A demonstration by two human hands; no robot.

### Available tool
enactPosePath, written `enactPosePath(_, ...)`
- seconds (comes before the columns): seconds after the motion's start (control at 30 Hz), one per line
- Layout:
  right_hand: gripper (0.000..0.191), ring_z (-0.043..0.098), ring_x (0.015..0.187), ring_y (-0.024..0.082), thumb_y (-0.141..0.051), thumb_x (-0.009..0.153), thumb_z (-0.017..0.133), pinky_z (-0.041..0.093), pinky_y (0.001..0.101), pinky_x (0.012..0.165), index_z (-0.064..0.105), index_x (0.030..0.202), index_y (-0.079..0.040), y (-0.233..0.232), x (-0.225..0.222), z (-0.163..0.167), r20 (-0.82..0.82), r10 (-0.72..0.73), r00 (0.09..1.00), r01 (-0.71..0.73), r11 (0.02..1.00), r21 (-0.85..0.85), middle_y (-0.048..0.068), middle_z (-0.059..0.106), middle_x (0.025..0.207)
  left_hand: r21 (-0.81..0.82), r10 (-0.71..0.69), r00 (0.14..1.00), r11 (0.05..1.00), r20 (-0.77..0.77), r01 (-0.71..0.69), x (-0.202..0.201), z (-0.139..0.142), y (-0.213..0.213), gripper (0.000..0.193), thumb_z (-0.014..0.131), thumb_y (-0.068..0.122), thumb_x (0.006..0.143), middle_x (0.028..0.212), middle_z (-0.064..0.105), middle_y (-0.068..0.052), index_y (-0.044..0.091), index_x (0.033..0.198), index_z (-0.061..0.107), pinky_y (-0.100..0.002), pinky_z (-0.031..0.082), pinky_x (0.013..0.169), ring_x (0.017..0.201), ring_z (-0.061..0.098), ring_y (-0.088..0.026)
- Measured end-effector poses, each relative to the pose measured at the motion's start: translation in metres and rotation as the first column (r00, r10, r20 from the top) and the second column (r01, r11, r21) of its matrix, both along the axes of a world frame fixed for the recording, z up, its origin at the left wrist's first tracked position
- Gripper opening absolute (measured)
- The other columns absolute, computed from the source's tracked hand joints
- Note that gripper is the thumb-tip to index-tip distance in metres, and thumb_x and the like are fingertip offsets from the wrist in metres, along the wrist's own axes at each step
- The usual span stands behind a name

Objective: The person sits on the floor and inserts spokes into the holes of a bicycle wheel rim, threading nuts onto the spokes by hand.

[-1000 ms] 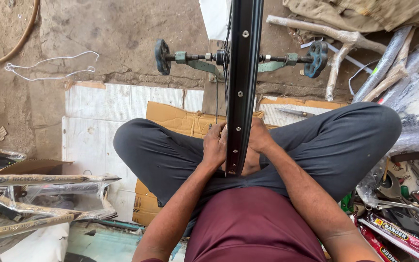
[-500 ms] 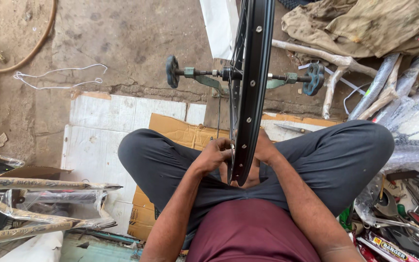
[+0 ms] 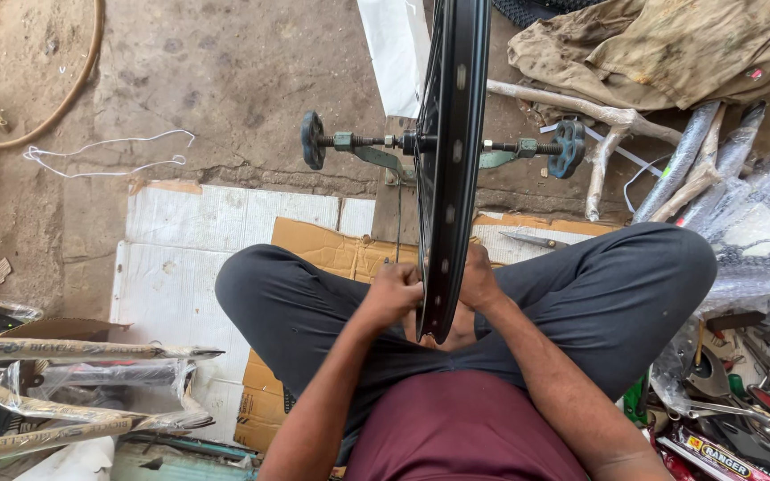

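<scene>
left hand (image 3: 396, 292) pinching spoke beside black metal bicycle wheel rim (image 3: 450, 178) | right hand (image 3: 479, 281) gripping rim's other side | rim upright on green truing stand (image 3: 376, 156)

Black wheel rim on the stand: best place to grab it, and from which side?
Probably grip the black rim at its lowest arc, above the lap, one hand on each flat side wall. It stands upright and edge-on in the stand, so both walls are open there. The left hand and right hand already flank it so; higher up, spokes and axle crowd the space.
</scene>
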State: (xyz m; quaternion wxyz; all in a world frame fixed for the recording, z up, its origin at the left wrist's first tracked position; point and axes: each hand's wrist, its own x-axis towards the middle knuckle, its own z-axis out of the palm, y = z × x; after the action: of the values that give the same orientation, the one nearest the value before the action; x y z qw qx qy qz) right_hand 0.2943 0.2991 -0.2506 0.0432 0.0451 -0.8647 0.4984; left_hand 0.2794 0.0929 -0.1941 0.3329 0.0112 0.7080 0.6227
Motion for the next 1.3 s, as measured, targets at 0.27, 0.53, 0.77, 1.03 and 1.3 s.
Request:
enactPosePath(0.27, 0.012, 0.06, 0.07, 0.014, -0.007, 0.086, 0.076, 0.05, 0.0332, 0.058, 0.066, 0.08, -0.003, 0.006, 0.012, 0.023, 0.364, 0.202, 0.909, -0.018, 0.893, -0.451, 0.005, 0.066, 0.076, 0.558, -0.172, 0.917, 0.827, 0.358, -0.063, 0.004, 0.011, -0.027, 0.02, 0.076, 0.014, 0.093, 0.079, 0.068, -0.005, 0.003, 0.089, 0.06, -0.029, 0.049, 0.052, 0.059, 0.06, -0.012)
enactPosePath(0.53, 0.03, 0.061, 0.106, 0.04, -0.027, 0.088, 0.068, 0.047, 0.0551, 0.094, 0.067, 0.108, -0.004, 0.013, 0.022, -0.003, 0.294, 0.362, 0.884, -0.423, 0.889, 0.177, 0.021, 0.066, 0.11, -0.54, -0.3, 0.855, 0.841, -0.423, 0.027, -0.002, -0.009, 0.016, 0.033, 0.07, 0.032, 0.089, 0.076, 0.073, -0.017, 0.004, 0.106, 0.064, -0.049, 0.053, 0.067, 0.071, 0.071, -0.036)
enactPosePath(0.77, 0.021, 0.07, 0.093, 0.031, -0.018, 0.097, 0.06, 0.054, 0.0461, 0.086, 0.069, 0.107, -0.002, -0.003, 0.018, -0.002, 0.397, 0.094, 0.913, -0.134, 0.988, 0.073, 0.017, 0.07, 0.099, -0.302, -0.021, 0.814, 0.934, -0.581, -0.191, -0.013, -0.057, 0.015, 0.028, 0.068, 0.023, 0.098, 0.093, 0.074, -0.02, 0.007, 0.121, 0.068, -0.045, 0.059, 0.074, 0.084, 0.074, -0.036)
enactPosePath(1.03, 0.06, 0.072, 0.084, 0.018, 0.013, 0.085, 0.045, 0.061, 0.0316, 0.072, 0.061, 0.139, -0.006, 0.016, -0.007, 0.04, 0.614, 0.118, 0.78, 0.467, 0.544, -0.697, 0.007, 0.073, 0.106, 0.308, 0.266, 0.951, 0.928, -0.158, -0.208, -0.037, -0.056, 0.026, 0.028, 0.065, 0.021, 0.104, 0.112, 0.069, -0.003, 0.003, 0.125, 0.063, -0.036, 0.054, 0.09, 0.105, 0.065, -0.018)
enactPosePath(1.3, 0.03, 0.072, 0.087, 0.014, -0.001, 0.097, 0.06, 0.062, 0.0304, 0.077, 0.064, 0.126, -0.005, -0.008, -0.004, 0.033, 0.566, -0.03, 0.824, 0.223, 0.935, -0.275, 0.008, 0.076, 0.103, -0.068, 0.013, 0.801, 0.995, -0.599, -0.067, -0.034, 0.006, 0.01, 0.019, 0.064, 0.017, 0.099, 0.1, 0.072, -0.017, 0.003, 0.11, 0.068, -0.038, 0.054, 0.082, 0.093, 0.07, -0.034)
